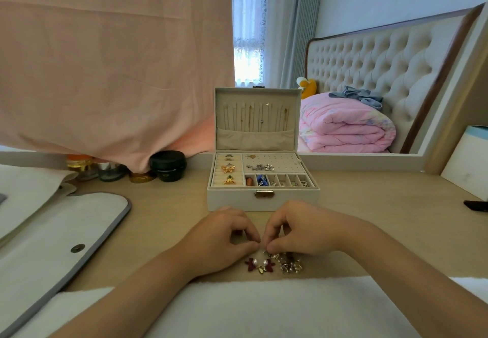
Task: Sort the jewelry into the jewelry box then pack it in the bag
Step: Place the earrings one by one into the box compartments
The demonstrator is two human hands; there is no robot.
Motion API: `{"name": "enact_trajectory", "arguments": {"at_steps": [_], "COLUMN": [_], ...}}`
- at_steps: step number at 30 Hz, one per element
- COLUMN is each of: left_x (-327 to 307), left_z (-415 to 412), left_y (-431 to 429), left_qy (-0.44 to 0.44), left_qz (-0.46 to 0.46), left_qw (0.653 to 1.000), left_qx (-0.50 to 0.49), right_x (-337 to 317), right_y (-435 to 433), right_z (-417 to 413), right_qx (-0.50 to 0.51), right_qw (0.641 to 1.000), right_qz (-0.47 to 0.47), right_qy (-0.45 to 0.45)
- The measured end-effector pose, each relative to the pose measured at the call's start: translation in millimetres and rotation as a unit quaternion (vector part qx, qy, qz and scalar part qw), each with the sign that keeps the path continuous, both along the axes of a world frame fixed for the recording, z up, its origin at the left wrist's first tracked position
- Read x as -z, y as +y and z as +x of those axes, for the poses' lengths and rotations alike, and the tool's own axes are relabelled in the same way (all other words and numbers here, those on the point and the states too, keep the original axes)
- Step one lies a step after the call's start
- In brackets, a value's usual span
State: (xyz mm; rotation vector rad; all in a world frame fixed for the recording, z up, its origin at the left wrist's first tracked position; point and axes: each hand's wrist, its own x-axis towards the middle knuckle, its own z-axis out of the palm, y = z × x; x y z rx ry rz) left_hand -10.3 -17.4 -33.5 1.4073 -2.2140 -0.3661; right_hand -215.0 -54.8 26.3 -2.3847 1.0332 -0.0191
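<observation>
- Pale wooden desk top runs across my view, with a mirror behind it showing a bed and a pink quilt.
- My left hand and right hand sit side by side near the front of the desk, fingers curled, thumb and forefinger tips of both drawn together at one spot.
- I cannot tell whether anything is pinched between those tips; they hide the spot.
- Just below the fingertips lies the loose jewelry: two dark red bow pieces with pearls on the left, a tangle of silver pieces on the right.
- A white cloth covers the near edge, under both forearms.
- Just beyond the hands stands the jewelry box, open, its lid upright with thin chains hanging inside.
- In the box, ring rolls on the left hold a gold bow piece; the panel at the back right carries silver pieces, and the small front compartments hold mixed items.
- The bag, white with grey trim and a snap, lies flat at the left, well apart from the box.
- A black jar stands at the back left, under a hanging pink cloth.
</observation>
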Motion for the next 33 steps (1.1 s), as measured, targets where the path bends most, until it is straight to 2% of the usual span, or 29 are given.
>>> {"name": "enact_trajectory", "arguments": {"at_steps": [8,13,21,29,33], "left_x": [-3.2,-4.3,-3.1,-9.4,-16.0], "left_z": [-3.1,-7.2,-10.2,-12.1,-13.9], "left_y": [3.8,7.5,7.0,5.7,1.7], "left_qy": [0.046,0.086,0.155,0.205,0.168], "left_qz": [0.014,0.012,-0.020,-0.043,-0.051], "left_qw": [0.998,0.996,0.987,0.975,0.980], "left_qx": [-0.035,-0.032,-0.046,-0.080,-0.092], "right_x": [7.6,13.8,16.4,20.4,18.0], "right_y": [-3.8,-6.6,-9.6,-8.9,-12.9], "right_z": [-1.7,-1.7,0.7,5.6,3.1], "right_qx": [0.055,0.125,0.146,0.168,0.176], "right_qw": [0.995,0.970,0.930,0.903,0.900], "right_qz": [0.010,0.110,0.202,0.189,0.172], "right_qy": [-0.084,-0.176,-0.269,-0.346,-0.361]}}
